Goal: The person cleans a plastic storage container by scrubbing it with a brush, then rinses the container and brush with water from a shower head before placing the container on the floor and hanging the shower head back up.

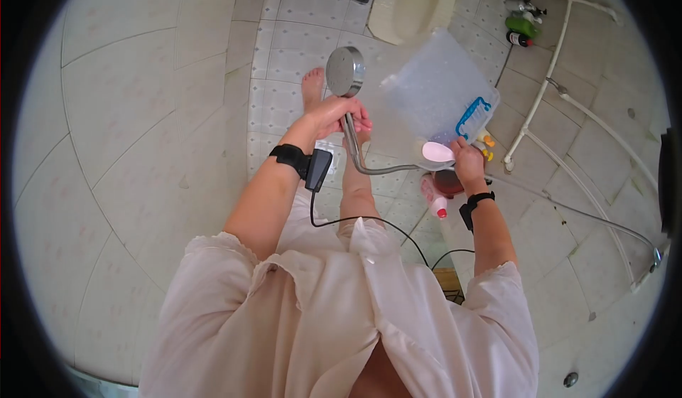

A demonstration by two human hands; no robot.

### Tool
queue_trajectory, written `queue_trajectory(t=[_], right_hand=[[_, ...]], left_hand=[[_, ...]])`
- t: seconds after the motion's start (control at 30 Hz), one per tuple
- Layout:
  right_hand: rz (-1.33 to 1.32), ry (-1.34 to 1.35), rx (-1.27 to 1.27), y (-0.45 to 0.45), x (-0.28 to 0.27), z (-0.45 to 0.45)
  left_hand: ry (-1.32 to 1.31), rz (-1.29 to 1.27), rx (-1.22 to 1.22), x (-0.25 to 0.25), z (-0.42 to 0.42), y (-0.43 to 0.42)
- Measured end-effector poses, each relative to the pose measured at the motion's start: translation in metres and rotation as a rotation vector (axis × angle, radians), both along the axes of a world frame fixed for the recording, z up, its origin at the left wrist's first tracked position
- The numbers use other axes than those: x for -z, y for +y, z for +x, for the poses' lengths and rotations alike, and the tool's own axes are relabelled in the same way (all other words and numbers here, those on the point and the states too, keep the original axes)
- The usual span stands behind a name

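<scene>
My left hand [342, 116] is closed round the handle of a chrome shower head [345, 72], whose round head points up and away from me. A metal hose [383, 171] curves from the handle toward the right. My right hand [469, 162] is closed on a pink oval-headed object [437, 152], with its handle hidden in my fingers. Just beyond that hand is a translucent plastic box [437, 78] with a blue handle [472, 116]. Whether the hand touches the box I cannot tell. Below it are a pink bottle with a red cap [434, 196] and a dark reddish round container [447, 180].
A squat toilet [414, 3] is set in the tiled floor at the back. Several bottles [521, 26] stand by the right wall, near white pipes [529, 124]. Yellow pump tops [487, 142] show beside the box. A black cable [369, 220] hangs from my left wrist device.
</scene>
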State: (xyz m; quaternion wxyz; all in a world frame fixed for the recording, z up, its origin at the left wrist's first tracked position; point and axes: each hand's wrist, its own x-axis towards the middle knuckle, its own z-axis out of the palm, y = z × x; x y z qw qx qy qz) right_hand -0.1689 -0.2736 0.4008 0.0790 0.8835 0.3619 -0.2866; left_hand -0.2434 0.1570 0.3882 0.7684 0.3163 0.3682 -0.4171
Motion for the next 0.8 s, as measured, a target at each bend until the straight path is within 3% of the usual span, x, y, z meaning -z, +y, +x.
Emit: queue_trajectory(t=[0.23, 0.33, 0.47, 0.6, 0.8], right_hand=[[-0.075, -0.014, -0.035, 0.001, 0.007, 0.006], [-0.079, -0.032, -0.025, -0.005, 0.010, 0.012], [-0.141, -0.029, -0.004, -0.011, 0.014, 0.023], [-0.149, -0.037, -0.012, -0.011, 0.015, 0.034], [-0.144, -0.043, -0.022, -0.011, 0.015, 0.042]], left_hand=[[-0.011, 0.171, -0.038, -0.015, 0.061, 0.012], [0.030, 0.127, -0.091, 0.014, 0.055, 0.014], [0.077, 0.113, -0.185, 0.051, 0.018, 0.021], [0.325, 0.135, -0.353, 0.087, -0.038, 0.032], [0.486, 0.152, -0.560, 0.096, -0.100, 0.046]])
